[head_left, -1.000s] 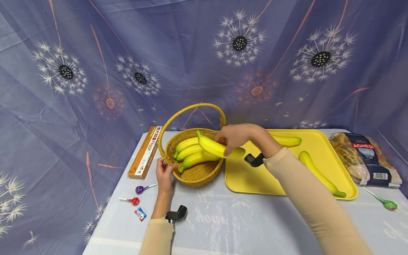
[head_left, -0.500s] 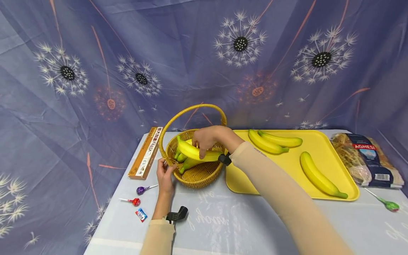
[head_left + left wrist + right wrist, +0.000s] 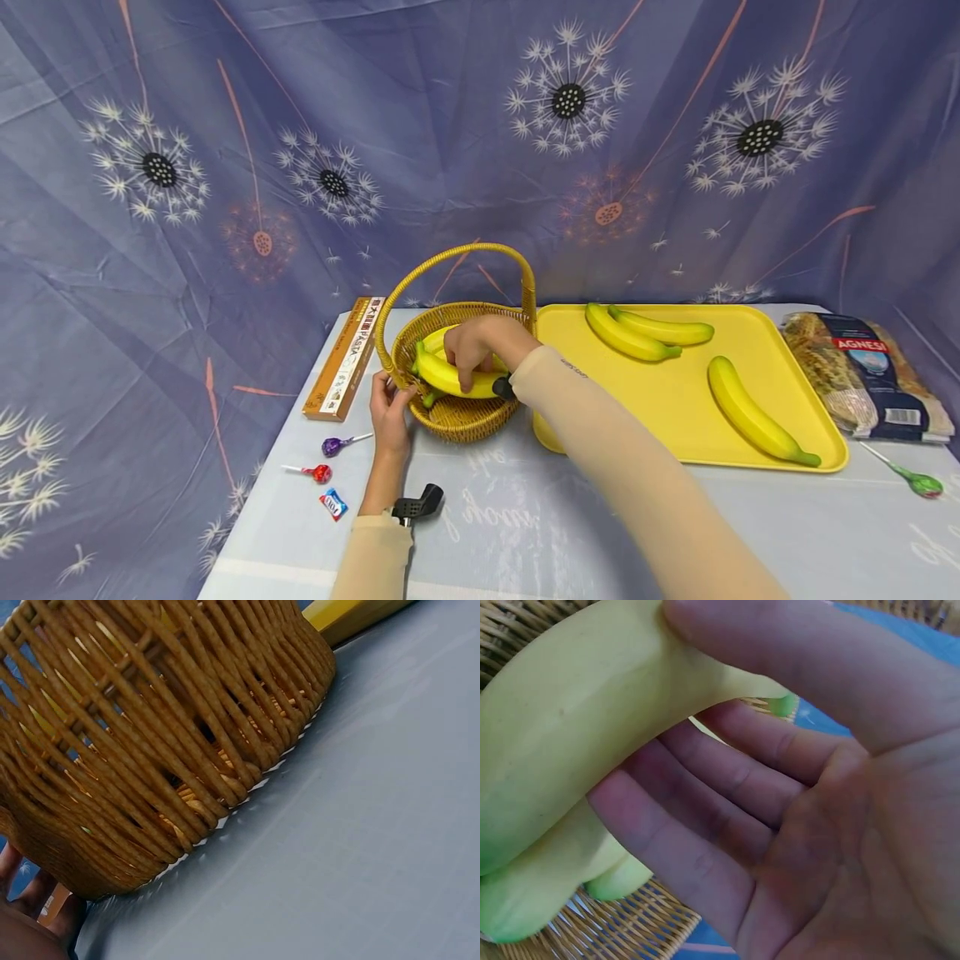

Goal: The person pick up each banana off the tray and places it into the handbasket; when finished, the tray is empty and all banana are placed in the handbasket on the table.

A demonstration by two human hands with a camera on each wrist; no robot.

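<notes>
Inside a woven wicker basket [image 3: 468, 430] with a tall arched handle, my right hand [image 3: 480, 346] holds a yellow banana [image 3: 442, 377]. In the right wrist view the thumb lies on one side of that banana [image 3: 570, 712] and the fingers on the other. Other bananas [image 3: 536, 889] lie beneath it, partly hidden by the hand and the held one. My left hand [image 3: 390, 417] grips the basket's left side near the foot of the handle, thumb at the rim. Only some of the left fingers [image 3: 37, 892] show in the left wrist view, against the wicker wall.
Right of the basket, a yellow tray [image 3: 600, 417] bears three bananas. A pasta bag [image 3: 866, 375] and a green lollipop [image 3: 922, 483] lie beyond it. At left are a pasta box [image 3: 345, 358], purple lollipop [image 3: 333, 447], red lollipop [image 3: 318, 473] and small wrapped candy [image 3: 333, 504].
My right hand has carried the banana left from above the basket's right rim and lowered it onto the bananas inside. The left hand has stayed on the basket.
</notes>
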